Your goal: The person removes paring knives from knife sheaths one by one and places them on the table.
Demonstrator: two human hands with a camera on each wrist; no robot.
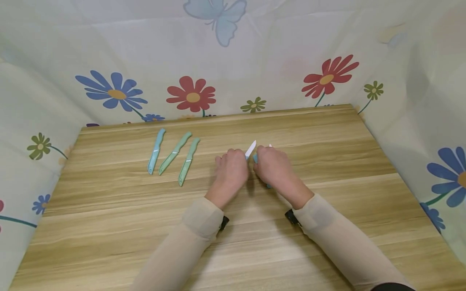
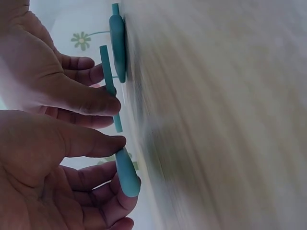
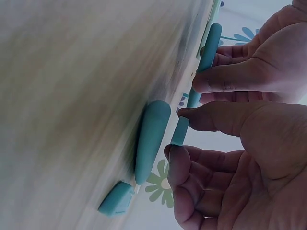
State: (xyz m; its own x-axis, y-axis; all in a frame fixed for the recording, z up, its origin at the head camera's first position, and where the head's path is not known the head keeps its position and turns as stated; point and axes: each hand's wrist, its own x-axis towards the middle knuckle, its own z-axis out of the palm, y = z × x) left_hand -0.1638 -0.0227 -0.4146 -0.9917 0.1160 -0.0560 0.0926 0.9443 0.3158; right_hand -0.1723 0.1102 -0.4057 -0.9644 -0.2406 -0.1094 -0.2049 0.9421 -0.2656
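My left hand [image 1: 231,171] pinches a paring knife by its blue handle [image 2: 127,175], its white blade [image 1: 251,149] bare and pointing away. Close beside it, my right hand [image 1: 274,165] pinches a flat blue knife sheath [image 3: 181,131] between thumb and fingers. The sheath stands apart from the blade. Another blue-handled knife [image 3: 152,141] lies on the table by the right hand, mostly hidden from the head view. A blue piece like a sheath [image 3: 116,199] shows at that knife's far end.
Left of the hands lie three sheathed knives: one light blue [image 1: 156,151], one green [image 1: 174,153] and another green [image 1: 189,161]. The wooden table [image 1: 109,226] meets a flower-printed curtain [image 1: 145,48] at its back and sides.
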